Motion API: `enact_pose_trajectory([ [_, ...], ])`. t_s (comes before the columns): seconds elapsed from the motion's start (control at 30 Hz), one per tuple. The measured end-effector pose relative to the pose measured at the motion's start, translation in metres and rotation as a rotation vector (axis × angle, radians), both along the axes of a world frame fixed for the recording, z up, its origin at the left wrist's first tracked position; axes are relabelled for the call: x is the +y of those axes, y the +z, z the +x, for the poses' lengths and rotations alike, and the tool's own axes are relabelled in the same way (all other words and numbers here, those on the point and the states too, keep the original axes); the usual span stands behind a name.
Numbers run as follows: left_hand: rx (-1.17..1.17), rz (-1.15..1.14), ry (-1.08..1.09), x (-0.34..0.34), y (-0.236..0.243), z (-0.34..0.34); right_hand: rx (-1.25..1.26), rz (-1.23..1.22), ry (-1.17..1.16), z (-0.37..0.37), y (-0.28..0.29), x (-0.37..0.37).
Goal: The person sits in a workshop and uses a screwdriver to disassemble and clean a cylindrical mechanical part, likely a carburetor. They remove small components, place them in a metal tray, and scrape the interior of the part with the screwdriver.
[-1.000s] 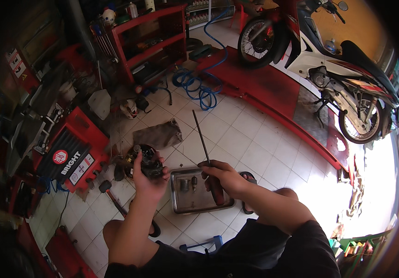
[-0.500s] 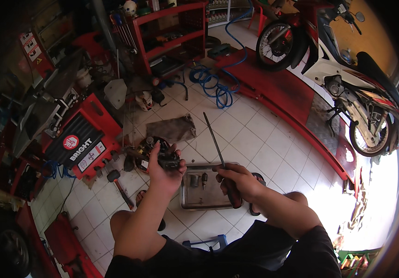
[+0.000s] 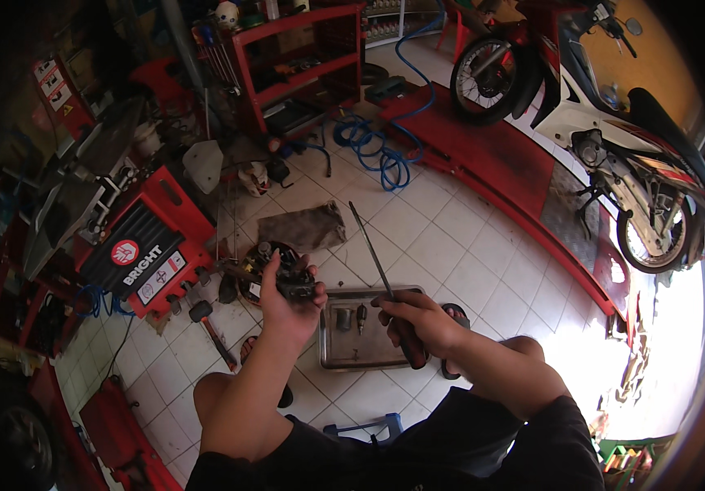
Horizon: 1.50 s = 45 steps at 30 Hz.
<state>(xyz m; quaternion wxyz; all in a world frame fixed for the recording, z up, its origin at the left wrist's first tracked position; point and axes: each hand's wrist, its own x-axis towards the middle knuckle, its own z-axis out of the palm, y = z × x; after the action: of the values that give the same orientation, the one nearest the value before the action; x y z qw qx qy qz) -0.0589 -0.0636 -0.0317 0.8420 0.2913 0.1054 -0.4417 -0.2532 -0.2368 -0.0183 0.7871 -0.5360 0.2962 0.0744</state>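
- Head view, left hand (image 3: 285,296): the forearm rises from the lower edge, wrist bent so the palm faces away from the camera. The fingers are curled tight round a dark engine part (image 3: 291,282) — a small greasy lump, held above the floor just left of the tray.
- Head view, right hand (image 3: 418,321): the forearm comes in from the lower right and crosses over the knee. The fingers are wrapped fully round the dark handle of a screwdriver (image 3: 385,299); its long thin shaft slants up and left, the tip ending over bare tile near the rag.
- The two hands are near each other but apart; the shaft does not touch the part.
- One metal tray (image 3: 352,348) lies flat on the tiles under and between the hands, partly hidden by the right hand. Two small dark pieces show in it; what they are is too small to tell.
- One grey rag (image 3: 307,227) lies crumpled on the floor beyond the left hand.
- One hammer (image 3: 209,323) lies on the tiles left of the left forearm.
- One red box (image 3: 144,254) stands tilted at the left, near the hammer.
- One blue hose (image 3: 377,155) lies coiled further off, before a red shelf (image 3: 295,65).
- Two motorbikes show at the upper right — the nearer white motorbike (image 3: 614,155) stands on a red ramp (image 3: 516,176); of the other only the front wheel and a little bodywork are seen.
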Motion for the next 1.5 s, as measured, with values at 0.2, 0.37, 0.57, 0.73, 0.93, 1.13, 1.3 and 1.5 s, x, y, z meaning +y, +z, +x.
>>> enact_pose_trajectory([
  [0.2, -0.018, 0.011, -0.003, 0.0, 0.003, -0.001, -0.053, -0.008, 0.019, 0.0, 0.003, 0.002],
  [0.37, 0.011, 0.005, 0.002, 0.0, 0.003, -0.002, -0.05, 0.002, 0.053, 0.001, 0.003, 0.003],
  [0.57, 0.0, 0.005, 0.0, 0.002, 0.002, -0.001, -0.061, -0.001, 0.072, 0.001, 0.003, 0.005],
  [0.73, -0.002, 0.003, 0.007, 0.002, 0.003, -0.001, -0.072, -0.004, 0.079, 0.001, 0.0, 0.006],
  [0.93, 0.007, 0.004, 0.003, 0.003, 0.002, -0.001, -0.075, -0.011, 0.085, 0.001, 0.0, 0.007],
  [1.13, -0.014, -0.012, -0.003, 0.003, 0.001, -0.001, -0.068, -0.006, 0.081, 0.0, -0.001, 0.007],
  [1.3, -0.011, 0.0, -0.004, 0.002, 0.002, -0.001, -0.05, 0.014, 0.109, 0.0, -0.009, 0.009],
  [1.5, 0.0, 0.006, -0.003, 0.003, 0.001, -0.001, 0.018, 0.144, 0.097, -0.001, 0.005, 0.012],
])
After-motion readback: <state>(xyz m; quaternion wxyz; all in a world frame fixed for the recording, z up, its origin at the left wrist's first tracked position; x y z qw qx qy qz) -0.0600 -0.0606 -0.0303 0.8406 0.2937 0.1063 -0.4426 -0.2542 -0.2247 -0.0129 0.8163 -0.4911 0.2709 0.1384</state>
